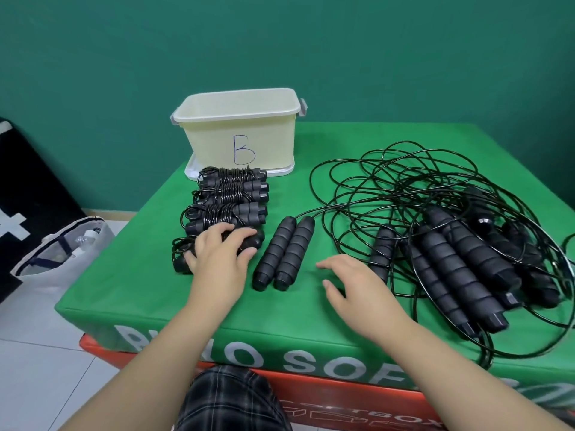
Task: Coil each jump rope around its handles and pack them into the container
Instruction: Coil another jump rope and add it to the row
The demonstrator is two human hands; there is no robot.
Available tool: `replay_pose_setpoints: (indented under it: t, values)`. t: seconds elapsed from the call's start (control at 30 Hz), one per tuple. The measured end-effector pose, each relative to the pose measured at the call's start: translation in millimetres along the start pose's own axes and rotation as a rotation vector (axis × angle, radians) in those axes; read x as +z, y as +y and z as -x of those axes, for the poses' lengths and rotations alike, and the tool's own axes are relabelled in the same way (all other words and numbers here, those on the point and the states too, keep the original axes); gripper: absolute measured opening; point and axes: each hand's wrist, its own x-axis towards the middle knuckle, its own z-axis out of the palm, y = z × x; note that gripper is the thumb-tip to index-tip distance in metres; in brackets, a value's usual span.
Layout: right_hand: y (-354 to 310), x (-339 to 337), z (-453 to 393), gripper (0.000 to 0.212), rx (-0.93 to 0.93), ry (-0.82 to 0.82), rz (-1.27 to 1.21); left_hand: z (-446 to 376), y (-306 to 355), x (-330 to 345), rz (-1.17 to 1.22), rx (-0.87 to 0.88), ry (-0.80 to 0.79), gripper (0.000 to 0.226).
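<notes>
Both hands are apart over the green padded box (174, 303). The left hand (217, 259), at 9 o'clock, rests on the nearest coiled jump rope (249, 241), fingers curled over it. The right hand (357, 287), at 5 o'clock, hovers with fingers spread, holding nothing. Between them lie two paired handles (284, 253). At 3 o'clock sits a tangle of uncoiled jump ropes (451, 244). Behind the left hand, three more coiled ropes (230, 197) line up toward the cream container (239, 132) marked "B" at 11 o'clock, standing on its lid (191, 169).
</notes>
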Motion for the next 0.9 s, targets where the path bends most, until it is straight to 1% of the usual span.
replay_pose_setpoints:
  t: [0.07,0.2,0.43,0.5,0.63,0.7,0.73,0.8,0.9]
  values:
    - [0.8,0.2,0.7,0.033,-0.002,0.003,-0.004,-4.3,-3.1,0.9,-0.009,0.016,0.02,0.027]
    - [1.5,0.5,1.6,0.032,-0.001,0.013,-0.013,-1.6,-10.2,10.8,-0.158,0.176,0.004,0.026]
    - [0.6,-0.3,1.8,0.033,0.0,0.015,-0.011,-7.7,-25.2,10.3,-0.167,0.307,0.022,0.028]
    - [-0.6,-1.4,1.9,0.033,0.002,0.014,-0.017,-5.0,-26.2,11.8,-0.148,0.295,0.024,0.028]
    - [-1.4,-6.3,4.6,0.032,-0.001,0.027,-0.066,6.8,-12.7,17.2,-0.12,0.162,0.067,0.025]
    - [1.4,-11.9,7.7,0.032,-0.018,0.043,-0.058,12.1,-0.7,20.5,-0.118,0.181,0.072,0.029]
    - [3.8,-15.7,9.4,0.032,-0.025,0.051,-0.044,13.5,6.4,22.1,-0.131,0.198,0.054,0.035]
    - [9.6,-24.3,12.1,0.03,-0.032,0.081,-0.006,13.5,22.6,25.6,-0.18,0.197,-0.042,0.046]
    - [19.1,-38.0,12.2,0.024,-0.076,0.219,0.071,6.3,49.9,32.9,-0.268,0.14,-0.153,0.05]
